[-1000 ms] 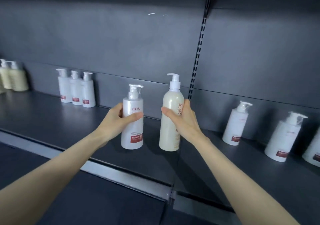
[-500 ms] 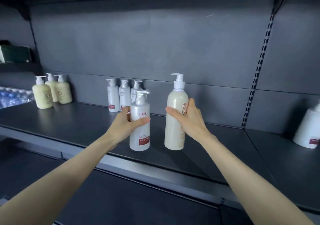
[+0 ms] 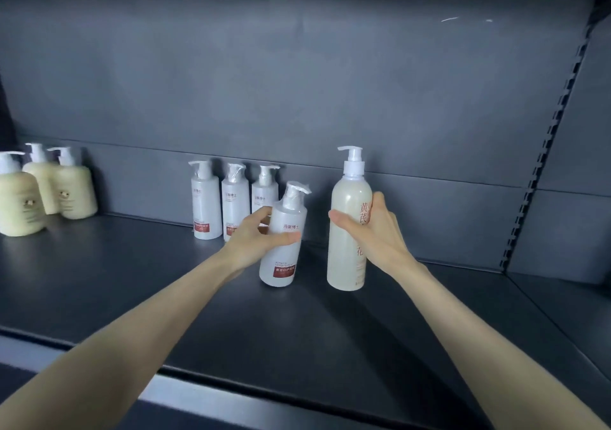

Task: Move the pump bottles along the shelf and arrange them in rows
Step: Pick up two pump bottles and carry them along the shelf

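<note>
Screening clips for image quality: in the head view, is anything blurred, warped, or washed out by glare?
Head view: dim, even light, nothing washed out; two small bright streaks on the back panel. Head view: the white bottle in the left hand looks slightly smeared, its label soft. Head view: wide-angle warp leans the slotted upright; soft shadows fall behind the three rear bottles.
</note>
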The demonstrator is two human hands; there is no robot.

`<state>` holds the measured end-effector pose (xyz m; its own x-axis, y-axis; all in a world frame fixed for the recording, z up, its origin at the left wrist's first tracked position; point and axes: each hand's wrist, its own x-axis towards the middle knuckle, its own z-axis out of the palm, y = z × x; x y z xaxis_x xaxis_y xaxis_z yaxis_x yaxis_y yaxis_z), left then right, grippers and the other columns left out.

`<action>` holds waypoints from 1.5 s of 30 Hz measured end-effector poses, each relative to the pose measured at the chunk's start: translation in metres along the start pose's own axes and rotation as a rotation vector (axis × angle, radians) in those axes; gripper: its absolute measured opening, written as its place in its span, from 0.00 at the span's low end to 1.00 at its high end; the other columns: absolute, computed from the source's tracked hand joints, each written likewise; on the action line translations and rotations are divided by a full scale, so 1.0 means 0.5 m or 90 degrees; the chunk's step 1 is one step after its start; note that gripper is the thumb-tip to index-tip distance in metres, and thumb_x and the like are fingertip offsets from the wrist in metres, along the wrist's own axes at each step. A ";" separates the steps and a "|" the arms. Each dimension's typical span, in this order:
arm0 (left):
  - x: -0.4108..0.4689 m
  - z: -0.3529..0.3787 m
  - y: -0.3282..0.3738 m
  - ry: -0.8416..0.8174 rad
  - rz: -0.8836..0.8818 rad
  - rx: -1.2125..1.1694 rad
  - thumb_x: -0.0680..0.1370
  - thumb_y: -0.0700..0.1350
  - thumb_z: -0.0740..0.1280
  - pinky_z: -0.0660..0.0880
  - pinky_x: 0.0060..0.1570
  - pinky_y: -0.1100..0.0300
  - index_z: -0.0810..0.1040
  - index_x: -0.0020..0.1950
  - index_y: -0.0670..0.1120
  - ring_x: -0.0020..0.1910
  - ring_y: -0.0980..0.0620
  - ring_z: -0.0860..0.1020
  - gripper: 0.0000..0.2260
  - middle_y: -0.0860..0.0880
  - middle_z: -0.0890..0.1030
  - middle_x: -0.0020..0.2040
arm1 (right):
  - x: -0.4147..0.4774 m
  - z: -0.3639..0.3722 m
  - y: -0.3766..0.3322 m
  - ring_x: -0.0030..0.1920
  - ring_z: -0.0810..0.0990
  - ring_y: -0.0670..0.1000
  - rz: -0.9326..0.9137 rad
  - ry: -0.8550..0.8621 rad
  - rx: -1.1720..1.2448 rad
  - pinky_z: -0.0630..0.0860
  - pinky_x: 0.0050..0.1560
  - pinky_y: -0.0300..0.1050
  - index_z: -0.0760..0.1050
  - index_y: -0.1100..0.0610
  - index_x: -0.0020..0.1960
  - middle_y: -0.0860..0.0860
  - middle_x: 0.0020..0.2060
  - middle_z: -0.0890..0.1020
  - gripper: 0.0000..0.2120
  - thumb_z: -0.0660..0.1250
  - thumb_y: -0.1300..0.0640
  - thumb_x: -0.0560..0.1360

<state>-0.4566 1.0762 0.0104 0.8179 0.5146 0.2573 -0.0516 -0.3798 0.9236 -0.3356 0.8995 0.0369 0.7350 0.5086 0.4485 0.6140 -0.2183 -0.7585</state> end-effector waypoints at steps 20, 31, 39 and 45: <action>0.190 0.046 -0.064 0.098 0.099 0.207 0.72 0.47 0.73 0.75 0.52 0.50 0.67 0.63 0.43 0.52 0.44 0.78 0.24 0.45 0.80 0.53 | 0.117 0.068 0.036 0.45 0.79 0.48 0.046 0.080 -0.025 0.76 0.41 0.45 0.66 0.57 0.53 0.47 0.44 0.77 0.23 0.71 0.44 0.70; 0.193 0.028 -0.081 0.055 0.147 0.281 0.72 0.46 0.72 0.76 0.46 0.46 0.66 0.59 0.43 0.47 0.39 0.79 0.21 0.42 0.82 0.47 | 0.090 0.095 0.010 0.46 0.78 0.49 0.083 0.144 -0.039 0.76 0.43 0.45 0.66 0.58 0.53 0.47 0.45 0.78 0.24 0.72 0.44 0.69; 0.178 0.020 -0.077 0.082 0.140 0.301 0.73 0.45 0.71 0.75 0.45 0.49 0.65 0.60 0.42 0.49 0.37 0.77 0.21 0.40 0.80 0.48 | 0.058 0.095 0.003 0.47 0.78 0.49 0.087 0.135 -0.042 0.75 0.43 0.45 0.66 0.58 0.53 0.49 0.46 0.78 0.24 0.72 0.44 0.69; 0.162 0.019 -0.066 0.098 0.123 0.368 0.74 0.46 0.71 0.74 0.48 0.47 0.66 0.61 0.39 0.53 0.35 0.76 0.22 0.38 0.77 0.55 | 0.039 0.095 -0.017 0.47 0.78 0.48 0.077 0.111 -0.030 0.75 0.43 0.44 0.66 0.56 0.53 0.47 0.46 0.78 0.23 0.72 0.44 0.70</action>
<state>-0.3831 1.1232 -0.0019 0.7311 0.4837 0.4812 0.1631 -0.8087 0.5651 -0.3403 0.9508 0.0294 0.8400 0.3255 0.4342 0.5285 -0.3097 -0.7904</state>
